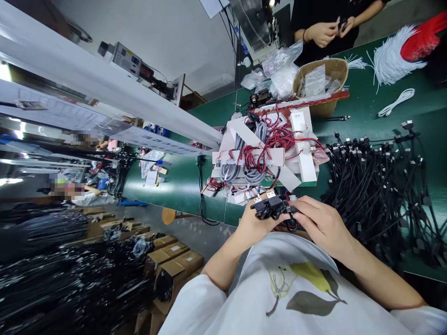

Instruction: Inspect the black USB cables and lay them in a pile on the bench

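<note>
Black Cable Bundle: Handling and Visibility

The black cable bundle (268, 208) was located in front of the shirt (251, 288), at the near edge of the green bench (174, 184). The left hand (251, 225) was closed around it, metal plugs (270, 194) facing outward. The right hand (324, 223) had its thumb and fingers pinched together on a connector end (291, 210) beside it. The pile of black cables (377, 186) lay to the right.

Handling: the bundle was judged light, with soft cord and rigid, smooth connector bodies. The moulded bodies offered the surest grip; the metal tips were probably the easiest part to damage.

Visibility: the left fingers were largely hidden behind the bundle. The cable count and the exact right fingertip contact could not be determined.
</note>
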`<control>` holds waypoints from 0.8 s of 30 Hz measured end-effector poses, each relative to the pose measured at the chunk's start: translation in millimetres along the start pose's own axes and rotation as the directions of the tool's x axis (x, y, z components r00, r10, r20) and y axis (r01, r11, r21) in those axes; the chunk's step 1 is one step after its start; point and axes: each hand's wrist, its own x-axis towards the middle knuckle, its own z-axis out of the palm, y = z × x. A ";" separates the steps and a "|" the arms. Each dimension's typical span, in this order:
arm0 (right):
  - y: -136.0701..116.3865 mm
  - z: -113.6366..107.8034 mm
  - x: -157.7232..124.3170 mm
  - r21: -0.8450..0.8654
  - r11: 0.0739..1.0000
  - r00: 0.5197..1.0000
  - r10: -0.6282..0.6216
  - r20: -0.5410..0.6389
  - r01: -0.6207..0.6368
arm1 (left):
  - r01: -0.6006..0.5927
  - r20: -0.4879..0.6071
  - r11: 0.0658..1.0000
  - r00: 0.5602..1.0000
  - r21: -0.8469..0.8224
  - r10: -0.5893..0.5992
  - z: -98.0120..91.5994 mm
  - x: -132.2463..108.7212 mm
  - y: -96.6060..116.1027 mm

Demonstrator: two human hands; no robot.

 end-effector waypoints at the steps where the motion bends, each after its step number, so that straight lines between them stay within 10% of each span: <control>1: 0.1 0.0 -0.2 0.000 1.000 1.000 0.000 -0.001 0.000 | -0.004 0.007 1.000 1.000 0.003 0.004 0.1 0.2 0.4; 16: 1.7 -6.4 3.6 0.058 0.998 0.999 0.031 0.013 -0.032 | 0.131 0.048 0.968 0.991 -0.212 -0.124 4.6 7.7 -0.6; 24: 4.5 -43.5 6.8 0.429 0.903 0.934 0.174 -0.313 -0.025 | 0.140 0.083 0.534 0.988 -0.834 -0.129 14.9 30.5 -1.7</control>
